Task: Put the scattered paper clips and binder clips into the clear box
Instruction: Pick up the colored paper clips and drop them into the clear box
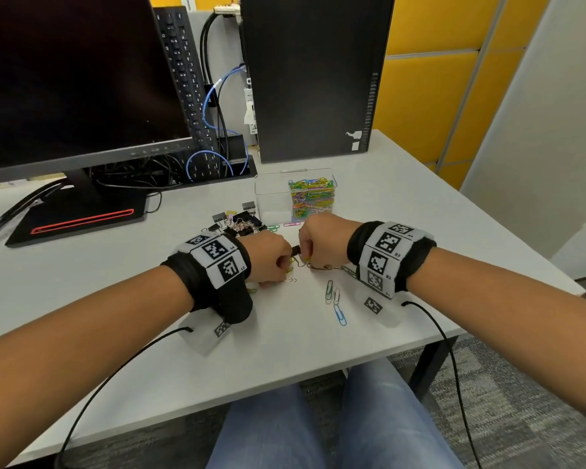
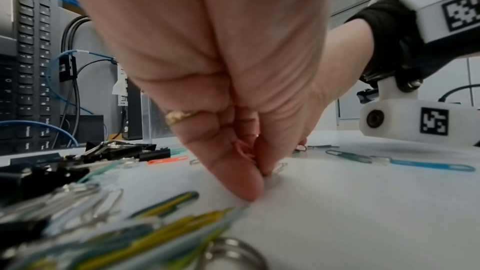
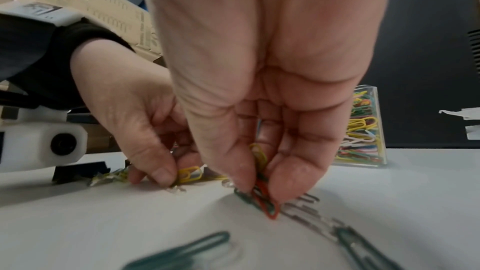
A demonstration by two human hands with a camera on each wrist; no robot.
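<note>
The clear box (image 1: 273, 198) stands on the white desk (image 1: 115, 282), its right half full of coloured paper clips (image 1: 312, 198). Both hands work just in front of it, close together. My right hand (image 3: 262, 196) pinches a small bunch of red, green and yellow paper clips (image 3: 267, 206) against the desk. My left hand (image 2: 261, 174) has its fingertips pressed together on the desk, gripping a yellow paper clip (image 3: 191, 174) with a silver one beside it. Loose paper clips (image 1: 332, 292) lie near the right wrist. A heap of black binder clips (image 1: 237, 225) sits left of the box.
A monitor (image 1: 65, 79) and its stand fill the back left, with a keyboard on end and cables behind. A black computer tower (image 1: 315, 76) rises right behind the box. The desk's front edge (image 1: 251, 394) is near my lap; wrist cables trail off it.
</note>
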